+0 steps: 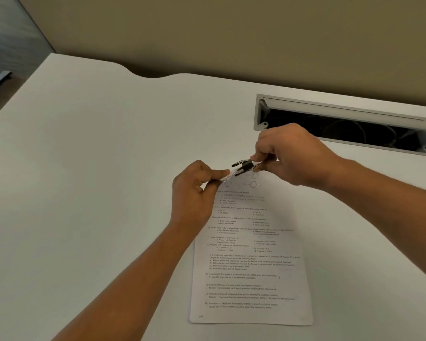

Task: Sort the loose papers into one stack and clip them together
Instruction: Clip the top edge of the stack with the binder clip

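A stack of printed papers (251,267) lies on the white desk (96,180), its far edge lifted off the surface. My left hand (197,193) pinches the far left corner of the stack between thumb and fingers. My right hand (293,153) pinches the silver handles of a black binder clip (244,167), which sits at the stack's far edge beside my left thumb. Whether the clip's jaws are over the paper I cannot tell.
An open cable tray (342,124) with a grey lid is sunk into the desk just behind my right hand. The desk's curved back edge runs along a beige wall. Floor shows past the desk's left edge.
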`<move>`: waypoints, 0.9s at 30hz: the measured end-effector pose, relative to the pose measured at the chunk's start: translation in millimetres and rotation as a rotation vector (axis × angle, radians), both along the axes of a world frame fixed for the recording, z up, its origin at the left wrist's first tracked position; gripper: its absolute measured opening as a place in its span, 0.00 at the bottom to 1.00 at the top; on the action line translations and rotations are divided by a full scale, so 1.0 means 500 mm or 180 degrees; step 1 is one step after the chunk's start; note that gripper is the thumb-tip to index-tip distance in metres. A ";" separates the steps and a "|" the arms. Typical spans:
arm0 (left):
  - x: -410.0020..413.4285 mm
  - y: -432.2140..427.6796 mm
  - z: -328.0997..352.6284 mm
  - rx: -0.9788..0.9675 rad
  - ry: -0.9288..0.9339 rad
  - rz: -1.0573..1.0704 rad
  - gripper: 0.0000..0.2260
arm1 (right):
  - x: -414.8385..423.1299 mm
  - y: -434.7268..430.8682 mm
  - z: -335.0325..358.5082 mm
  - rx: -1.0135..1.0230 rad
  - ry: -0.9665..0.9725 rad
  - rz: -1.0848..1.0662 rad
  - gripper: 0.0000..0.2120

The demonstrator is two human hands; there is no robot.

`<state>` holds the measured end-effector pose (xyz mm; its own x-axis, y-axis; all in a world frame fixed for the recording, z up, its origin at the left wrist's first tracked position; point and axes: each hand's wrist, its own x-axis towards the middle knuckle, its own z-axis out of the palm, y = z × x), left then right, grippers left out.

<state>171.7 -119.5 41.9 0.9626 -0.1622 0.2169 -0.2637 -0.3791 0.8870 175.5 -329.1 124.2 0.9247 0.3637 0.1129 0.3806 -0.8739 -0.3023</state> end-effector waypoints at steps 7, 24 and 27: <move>-0.003 -0.003 0.004 -0.0070 0.0104 -0.0006 0.11 | 0.024 0.021 0.040 -0.0465 0.0733 -0.0147 0.19; 0.026 0.004 0.025 -0.2853 0.2139 0.0151 0.07 | -0.254 -0.022 -0.157 0.3989 0.1947 -0.2616 0.19; 0.031 0.005 0.025 -0.2842 0.2386 0.0231 0.09 | -0.281 -0.001 -0.169 0.4104 0.1655 -0.2922 0.11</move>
<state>187.0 -117.0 54.6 0.8988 -0.1785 -0.4003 0.4356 0.4653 0.7705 35.0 -329.6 39.6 0.7966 -0.3668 -0.4805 -0.4498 0.1715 -0.8765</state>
